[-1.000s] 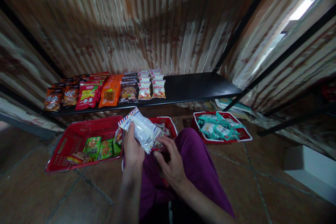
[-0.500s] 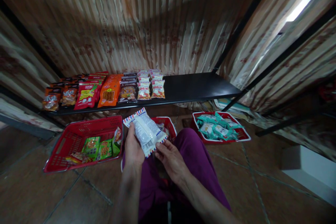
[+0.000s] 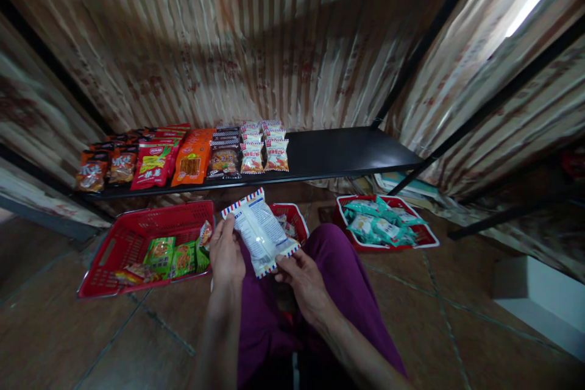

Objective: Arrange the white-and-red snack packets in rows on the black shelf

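Between my two hands is a white snack bag (image 3: pixel 261 233) with red-and-blue striped ends, its printed back and barcode facing me. My left hand (image 3: pixel 227 251) pinches its upper left corner. The lower right corner is gripped between thumb and fingers of my right hand (image 3: pixel 301 280). Behind the bag, partly hidden by it, stands a red basket (image 3: pixel 299 219) with small packets inside. On the black shelf (image 3: pixel 347 149) beyond, small white-and-orange snack bags (image 3: pixel 276 155) stand in two rows beside brown bags (image 3: pixel 223 159).
Orange bags (image 3: pixel 191 158), red bags (image 3: pixel 153 163) and dark-topped snack bags (image 3: pixel 91 170) line the shelf's left part. A red basket (image 3: pixel 103 268) with green packets sits at left; another basket (image 3: pixel 429 241) at right holds teal packets (image 3: pixel 381 219). A white box (image 3: pixel 543 292) lies far right.
The snack bag has shifted slightly right and tilted a little in my hands. My left fingers have moved up to its corner, and my right hand has moved slightly right.
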